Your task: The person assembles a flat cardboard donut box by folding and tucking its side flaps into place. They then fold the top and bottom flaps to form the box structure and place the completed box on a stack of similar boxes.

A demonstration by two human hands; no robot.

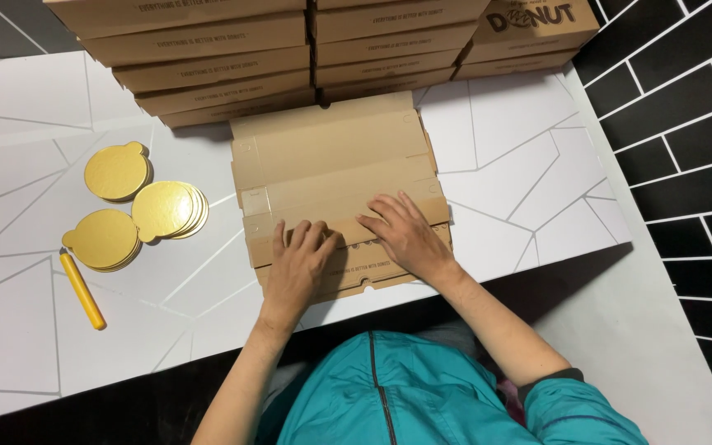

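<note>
While both hands are pressing down on the flat cardboard box blank (335, 177), the blank is lying on the white worktop (529, 165) right at the near edge, just in front of the person w/ the teal jacket. Left hand (297, 268) is sitting on the near-left panel, fingers curled, knuckles bent, pushing on a crease; it isn't grasping anything, just bearing down. Right hand (405, 235) is lying flat w/ fingers spread across the fold line towards the middle, palm down, also clasping nothing.

Judging by this, the step in hand looks like creasing or folding the front flap of the blank, approx. early in forming the box: panels are mostly flat, no walls are standing yet. Next move prob. calls for lifting the near flap along the crease while keeping the rest pinned so it isn't sliding off the edge, then tucking tabs into slots; can't tell which tab goes where from here.

Behind the blank, stacks of finished flat boxes (224, 66) are filling the far side. To the left, well apart from the hands, three piles of gold round cake boards (138, 206) are lying near a yellow pen-like tool (82, 290).
</note>
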